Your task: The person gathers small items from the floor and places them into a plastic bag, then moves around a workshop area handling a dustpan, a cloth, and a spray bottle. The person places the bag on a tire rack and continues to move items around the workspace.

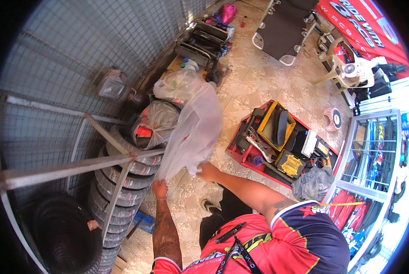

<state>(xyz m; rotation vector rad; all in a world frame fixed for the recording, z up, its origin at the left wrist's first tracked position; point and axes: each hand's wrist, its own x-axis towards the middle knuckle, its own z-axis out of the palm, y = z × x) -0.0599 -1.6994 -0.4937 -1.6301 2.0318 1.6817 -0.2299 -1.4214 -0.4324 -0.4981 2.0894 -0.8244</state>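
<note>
A large clear plastic bag (193,125) hangs stretched out in front of me. My left hand (159,188) grips its lower left edge and my right hand (207,171) grips its lower right edge. The bag reaches up and away toward other filled plastic bags (155,119) lying on top of a stack of tires (124,182). My forearms come up from the lower edge over my red and blue shirt.
A metal frame and wire mesh wall (67,68) stand at the left. An open red toolbox (277,141) with tools sits on the tiled floor at the right, a grey rag (313,182) beside it. A folding cot (284,27) and a plastic chair (348,66) stand farther away.
</note>
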